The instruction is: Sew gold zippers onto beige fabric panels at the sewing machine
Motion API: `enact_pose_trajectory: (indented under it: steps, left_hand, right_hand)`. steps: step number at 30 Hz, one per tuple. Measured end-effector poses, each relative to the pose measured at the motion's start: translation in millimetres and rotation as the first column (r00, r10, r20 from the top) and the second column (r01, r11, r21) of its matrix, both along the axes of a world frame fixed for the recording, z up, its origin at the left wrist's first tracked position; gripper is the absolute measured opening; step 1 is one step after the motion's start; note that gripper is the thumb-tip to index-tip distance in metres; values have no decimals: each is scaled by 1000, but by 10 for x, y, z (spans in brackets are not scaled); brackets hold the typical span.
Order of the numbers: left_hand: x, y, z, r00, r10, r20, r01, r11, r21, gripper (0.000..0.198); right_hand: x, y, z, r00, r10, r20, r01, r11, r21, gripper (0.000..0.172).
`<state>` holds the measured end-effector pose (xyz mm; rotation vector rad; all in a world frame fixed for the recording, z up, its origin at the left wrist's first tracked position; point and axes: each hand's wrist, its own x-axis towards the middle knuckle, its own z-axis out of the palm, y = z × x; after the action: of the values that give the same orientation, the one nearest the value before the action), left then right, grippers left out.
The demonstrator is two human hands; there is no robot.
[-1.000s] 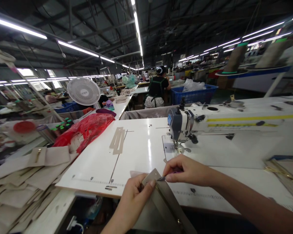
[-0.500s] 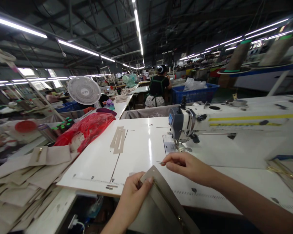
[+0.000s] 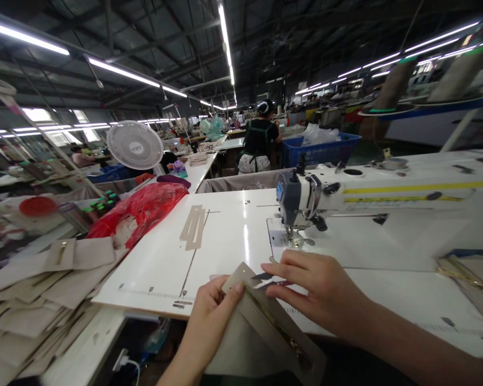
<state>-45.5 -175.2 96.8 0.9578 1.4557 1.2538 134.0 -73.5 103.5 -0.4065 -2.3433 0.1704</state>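
My left hand (image 3: 213,308) pinches the upper corner of a beige zippered panel (image 3: 241,351), thumb on top and fingers beneath. A brass-coloured zipper (image 3: 271,319) runs slantwise down the panel, which is held tilted in front of the table edge. In my right hand (image 3: 309,279) is a pair of thread snips (image 3: 261,281), blades parted and pointing left. Their tips lie over the panel's edge close to the zipper's top end; whether they touch it I cannot tell. The panel's lower end runs into shadow.
A sewing machine (image 3: 295,198) stands behind my right hand on the white table (image 3: 225,230). Beige strip pieces (image 3: 193,228) lie at its middle left. Stacked beige panels (image 3: 28,305) and a red plastic bag (image 3: 145,206) are left. A co-worker (image 3: 260,136) sits ahead beside a blue crate (image 3: 322,147).
My right hand has turned and moved slightly down, bringing the snips left to the panel's edge; their parted blades now show. My left hand keeps its pinch, shifted slightly left and up.
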Motion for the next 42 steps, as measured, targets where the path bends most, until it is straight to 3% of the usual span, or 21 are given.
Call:
enact_pose_trajectory:
  steps: [11,20,26,31,42]
  left_hand:
    - [44,-12,37,995,96,-4,-96,995,-15,41]
    - [25,-2,37,993,107,-46,-108,994,2,41]
    - [27,-19,15,988,120,-96,-117,993,31,41]
    - [44,-7,-15,980,176,-91,-168,982,83,39]
    - [14,-12,-13,992,121,-20,-121,993,-14,40]
  right_hand:
    - [13,-74,25,998,3,62,-5,999,40,23]
    - [-3,-104,2,997,-39,66,34,997,70,21]
    - [-26,-133,-4,996,-67,57,65,997,35,20]
    - [-36,-80,-8,999,17,47,-13,997,-76,18]
    - [-21,-59,9,1000,20,16,-19,999,-30,23]
